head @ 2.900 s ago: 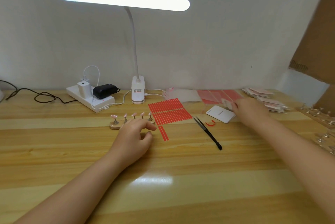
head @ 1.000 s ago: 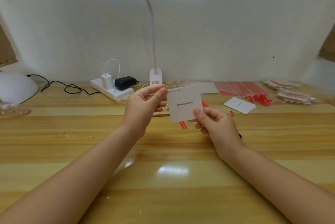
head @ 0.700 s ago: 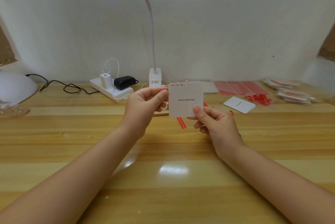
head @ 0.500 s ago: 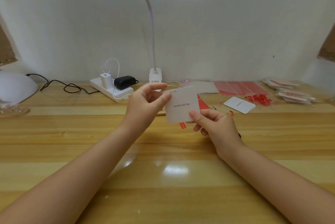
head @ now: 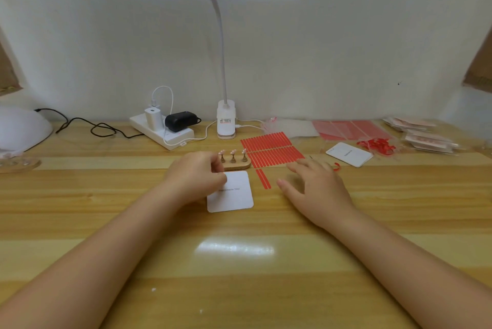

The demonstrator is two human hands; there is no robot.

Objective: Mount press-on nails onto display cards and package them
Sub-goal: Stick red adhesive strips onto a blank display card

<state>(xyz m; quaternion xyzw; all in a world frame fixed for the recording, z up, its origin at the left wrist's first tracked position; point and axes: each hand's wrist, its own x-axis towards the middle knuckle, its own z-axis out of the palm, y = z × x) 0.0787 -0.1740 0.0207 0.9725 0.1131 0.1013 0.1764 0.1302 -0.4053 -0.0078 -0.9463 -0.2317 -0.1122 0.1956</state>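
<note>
White display card (head: 234, 195) lies flat on our worktop (head: 239, 275) just before the nail stand (head: 235, 162), our left hand (head: 195, 178) pinching its left edge, while our right hand (head: 314, 190), fingers spread and empty, hovers nearer the red strips (head: 271, 153).

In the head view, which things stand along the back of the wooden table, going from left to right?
White dome-shaped device → white power strip → white clip-on lamp base → sheet of red adhesive strips → white rounded card → stacked clear packets.
</note>
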